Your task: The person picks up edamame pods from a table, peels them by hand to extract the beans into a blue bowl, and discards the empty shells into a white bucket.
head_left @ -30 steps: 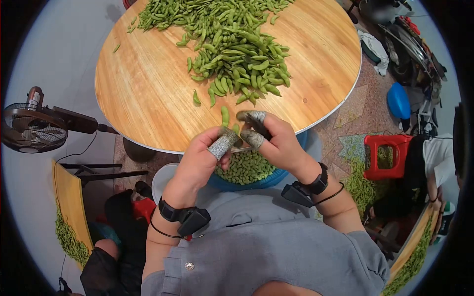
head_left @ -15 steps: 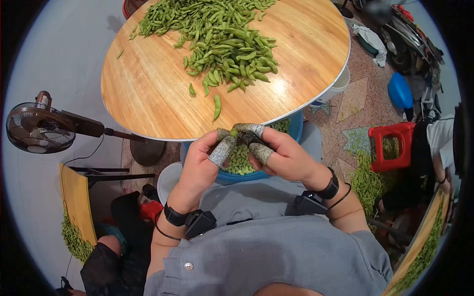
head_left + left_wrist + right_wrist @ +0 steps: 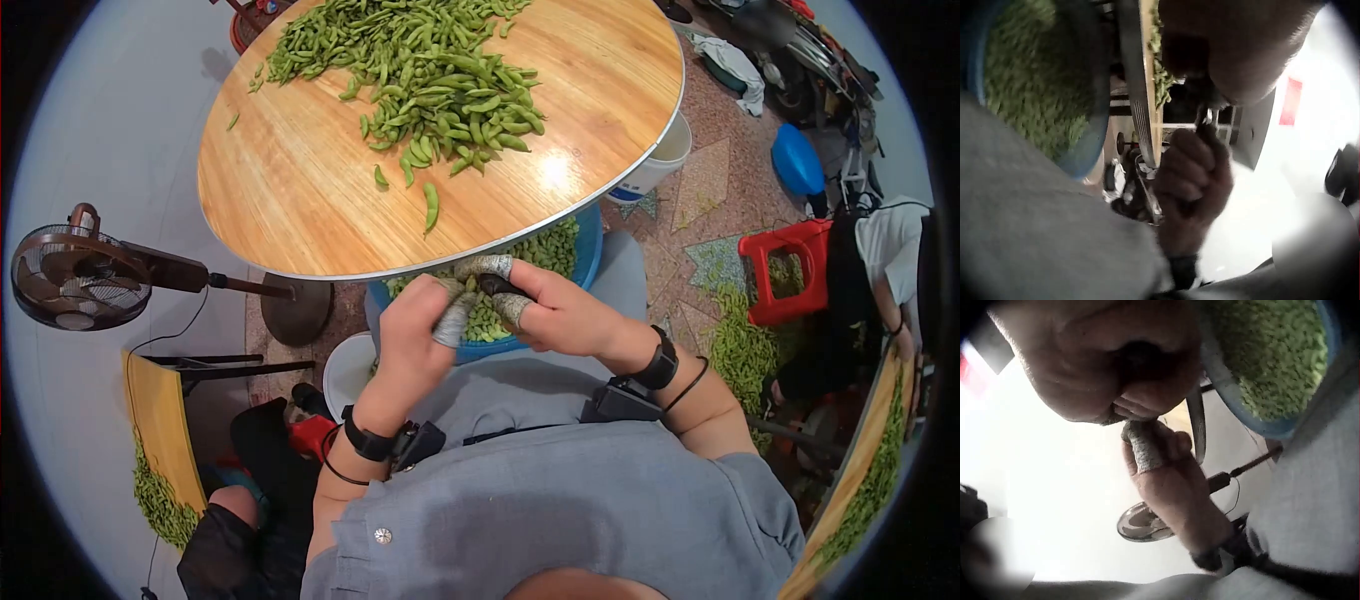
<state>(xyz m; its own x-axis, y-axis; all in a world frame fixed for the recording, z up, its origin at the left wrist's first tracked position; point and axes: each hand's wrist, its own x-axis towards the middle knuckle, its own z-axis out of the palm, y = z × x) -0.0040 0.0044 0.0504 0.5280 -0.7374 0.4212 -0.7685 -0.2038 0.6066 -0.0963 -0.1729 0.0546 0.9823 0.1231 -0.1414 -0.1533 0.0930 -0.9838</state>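
Note:
In the head view, the left hand [image 3: 410, 335] and right hand [image 3: 560, 312] meet at their fingertips over a blue basin [image 3: 595, 240] of shelled green beans [image 3: 545, 250]. Grey wrapping covers the thumbs and some fingers. Between the fingertips a bit of a green pod [image 3: 471, 285] shows, pinched from both sides; most of it is hidden. A single pod [image 3: 431, 207] lies on the round wooden table [image 3: 300, 190] near its front edge, below a large heap of pods [image 3: 440, 90]. The right wrist view shows the left thumb's wrapping [image 3: 1144, 453] against the right hand's fingers.
A brown fan [image 3: 80, 275] stands at the left and a white bucket [image 3: 655, 160] beside the table's right edge. A red stool [image 3: 790, 270] and pods on the floor [image 3: 740, 350] are at the right. Other people sit at both lower sides.
The fingertips, apart around a pod at first, have come together. Both hands now sit lower against the table edge, and more of the basin shows as the head view has shifted.

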